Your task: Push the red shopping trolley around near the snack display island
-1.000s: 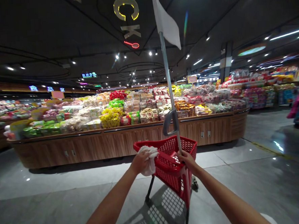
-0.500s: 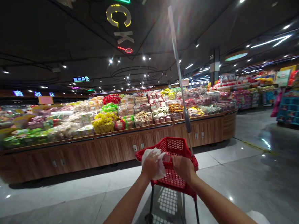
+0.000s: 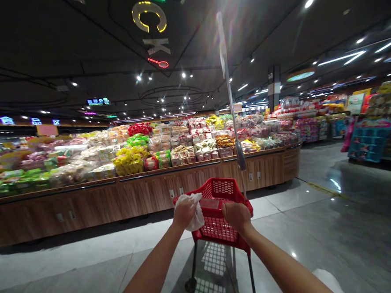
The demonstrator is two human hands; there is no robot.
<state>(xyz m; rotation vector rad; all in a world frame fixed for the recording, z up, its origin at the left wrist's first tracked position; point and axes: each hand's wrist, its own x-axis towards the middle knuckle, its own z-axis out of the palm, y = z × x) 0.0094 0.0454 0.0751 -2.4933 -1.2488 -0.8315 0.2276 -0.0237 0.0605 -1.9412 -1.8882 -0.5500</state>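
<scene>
A red shopping cart (image 3: 220,226) with a plastic lattice basket stands in front of me. My left hand (image 3: 185,211) is closed on a crumpled white cloth (image 3: 196,215), pressed against the left part of the cart's handle. It could be tissue; the material is hard to tell. My right hand (image 3: 237,215) wraps round the handle's right part. Between the two hands a stretch of the red handle (image 3: 209,204) shows. Rising from the cart's right side is a tall grey pole (image 3: 230,100) with a dark lower grip.
A long wood-panelled display counter (image 3: 145,191) runs across ahead, heaped with packaged foods (image 3: 130,159). To the right stands a blue display rack (image 3: 367,140). Grey tiled floor (image 3: 320,231) lies around the cart, and lit signs hang from the dark ceiling.
My left hand has slid left along the handle with the cloth, away from my right hand, uncovering the middle of the handle. The right hand stays on it. The whole view has shifted slightly.
</scene>
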